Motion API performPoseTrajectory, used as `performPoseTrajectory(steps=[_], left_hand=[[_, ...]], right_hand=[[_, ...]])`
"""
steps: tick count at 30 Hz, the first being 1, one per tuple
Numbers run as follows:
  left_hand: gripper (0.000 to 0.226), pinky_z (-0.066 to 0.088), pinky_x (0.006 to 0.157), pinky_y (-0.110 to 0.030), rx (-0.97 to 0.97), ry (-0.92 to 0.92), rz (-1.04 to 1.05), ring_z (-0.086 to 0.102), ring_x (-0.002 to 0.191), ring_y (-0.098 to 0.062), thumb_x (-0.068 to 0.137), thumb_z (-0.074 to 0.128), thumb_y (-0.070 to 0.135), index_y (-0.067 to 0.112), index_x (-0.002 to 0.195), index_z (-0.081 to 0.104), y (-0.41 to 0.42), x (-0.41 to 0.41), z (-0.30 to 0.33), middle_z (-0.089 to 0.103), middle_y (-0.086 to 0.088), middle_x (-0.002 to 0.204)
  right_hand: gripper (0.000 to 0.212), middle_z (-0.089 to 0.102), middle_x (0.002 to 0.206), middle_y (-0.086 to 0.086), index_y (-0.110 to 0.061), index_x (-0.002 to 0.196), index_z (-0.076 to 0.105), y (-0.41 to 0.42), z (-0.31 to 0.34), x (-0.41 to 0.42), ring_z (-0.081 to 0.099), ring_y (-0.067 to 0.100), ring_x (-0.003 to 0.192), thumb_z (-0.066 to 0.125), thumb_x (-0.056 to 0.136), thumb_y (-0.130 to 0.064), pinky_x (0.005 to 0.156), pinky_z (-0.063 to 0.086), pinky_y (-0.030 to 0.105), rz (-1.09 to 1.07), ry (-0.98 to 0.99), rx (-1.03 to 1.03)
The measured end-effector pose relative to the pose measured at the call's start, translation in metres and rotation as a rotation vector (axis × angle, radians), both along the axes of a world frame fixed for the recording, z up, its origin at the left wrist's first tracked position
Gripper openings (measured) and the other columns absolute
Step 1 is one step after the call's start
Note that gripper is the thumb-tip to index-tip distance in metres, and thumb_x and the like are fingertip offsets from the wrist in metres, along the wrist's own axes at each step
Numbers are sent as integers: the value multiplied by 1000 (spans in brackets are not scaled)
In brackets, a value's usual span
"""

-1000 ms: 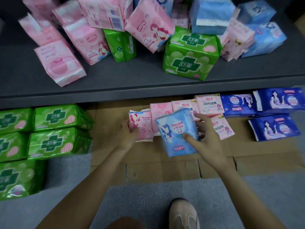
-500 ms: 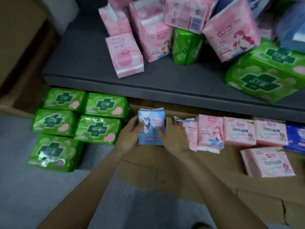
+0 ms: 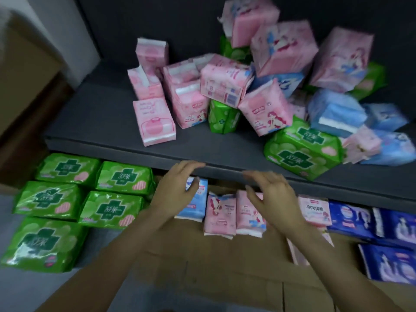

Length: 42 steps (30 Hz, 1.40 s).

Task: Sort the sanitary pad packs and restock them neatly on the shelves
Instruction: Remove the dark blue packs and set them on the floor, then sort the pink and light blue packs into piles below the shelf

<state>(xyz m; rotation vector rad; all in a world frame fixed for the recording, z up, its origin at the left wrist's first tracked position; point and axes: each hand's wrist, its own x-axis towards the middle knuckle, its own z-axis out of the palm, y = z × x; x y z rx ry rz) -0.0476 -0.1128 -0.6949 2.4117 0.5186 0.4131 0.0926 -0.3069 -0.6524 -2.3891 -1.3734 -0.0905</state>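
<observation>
The dark grey shelf runs across the view above both hands, its front edge just beyond the fingertips. On it, up and to the right of the hands, lies a jumbled heap of packs, pink, green and light blue, tipped at all angles; a large green pack sits at the heap's front, just above the right hand. Under the hands spreads flattened brown cardboard. Left of the left hand five green packs lie flat in tidy rows. Right of the right hand sit dark blue packs, blurred. Between and under the hands stands a row of small packs: a light blue pack just beside the left hand, partly hidden by it, then two pink packs side by side, the second partly behind the right hand.

The left hand is released, fingers spread and gently arched, holding nothing. The right hand is likewise released, fingers fanned out over the pink packs; whether it touches them cannot be told.
</observation>
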Motion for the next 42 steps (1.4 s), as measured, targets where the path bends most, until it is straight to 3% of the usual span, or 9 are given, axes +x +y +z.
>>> performPoseTrajectory(steps=[3,9,15,20,26,28,33,37,42], left_hand=[[40,37,90,-24,87,-144,-43,51,105,-17,88,45,29,14,122,60,-2,41,36,62,-2,117],[54,35,105,-37,322,-127,-111,44,124,-27,82,59,24,8,133,51,-4,129,66,52,-10,135],[67,24,112,-40,448,-50,-195,34,136,-28,81,67,21,17,142,40,3,185,84,39,-9,148],[70,13,115,-33,520,-12,-208,40,134,-19,87,61,24,21,148,29,-2,187,78,32,-1,154],[57,28,98,-39,642,-27,-430,56,117,-28,76,59,22,22,133,55,-27,196,47,53,-4,139],[56,38,96,-35,576,-66,-471,57,115,-29,74,54,20,22,130,58,-44,199,42,57,-4,134],[41,37,86,-13,8,-171,-269,58,100,-12,86,55,2,17,125,57,-40,186,46,57,2,129],[34,47,85,-35,35,-311,149,56,99,-21,80,68,10,10,111,57,-10,150,32,60,-3,108],[61,46,83,-34,-146,-165,335,57,100,-18,76,78,30,11,125,48,21,157,21,53,-7,120]], right_hand=[[37,64,107,9,-8,114,63,-17,26,49,55,32,101,66,78,-16,85,44,41,-94,-172,19],[91,54,132,21,0,124,56,-25,22,127,48,40,121,90,49,-41,95,36,50,-228,-303,-435],[81,45,135,3,-22,127,37,-12,29,157,35,30,122,69,66,-63,91,27,41,-255,-337,-528],[77,58,111,3,-24,119,44,-28,31,151,41,30,106,78,56,-53,86,28,42,-261,-235,-421],[82,51,119,5,-28,128,40,-82,32,118,50,32,108,78,60,-54,88,37,43,-383,-14,-233],[81,49,119,4,-27,127,42,-83,26,109,48,30,108,80,60,-51,86,37,42,-362,56,-153],[81,50,122,6,-28,130,44,-70,8,94,46,30,111,79,61,-51,88,35,42,-384,55,-111],[80,53,119,11,-28,128,47,-58,7,93,49,34,108,80,59,-51,86,38,44,-373,-22,-134],[84,58,110,14,-26,122,53,-63,16,86,54,36,96,87,48,-48,78,42,44,-358,-164,-115]])
